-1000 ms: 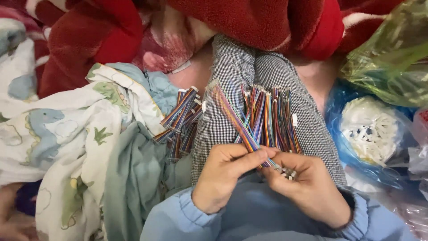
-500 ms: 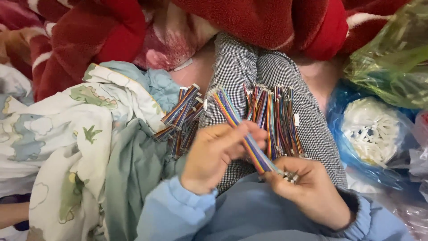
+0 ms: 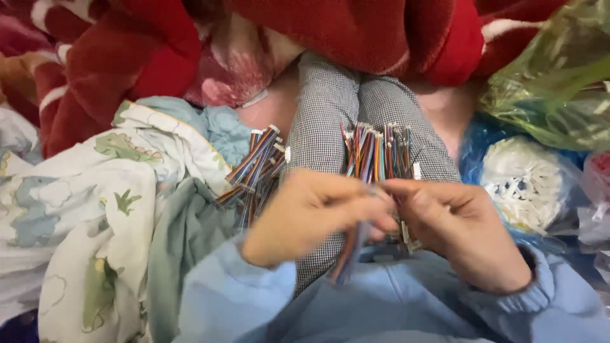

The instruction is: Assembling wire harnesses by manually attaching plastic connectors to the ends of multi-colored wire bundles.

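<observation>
Left hand (image 3: 311,213) and right hand (image 3: 454,232) pinching one striped ribbon cable (image 3: 348,254) (blurred), loose cable bundle (image 3: 378,149) across checked lap (image 3: 330,108).

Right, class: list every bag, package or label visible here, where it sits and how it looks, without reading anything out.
Green plastic bag: upper right, crumpled, translucent green.
Blue plastic bag: right of the knees, thin and blue, holding a round white bundle.
Clear wrapping: far right edge, crinkled; contents unclear.
Labels, signs, screens: none legible in view.
</observation>
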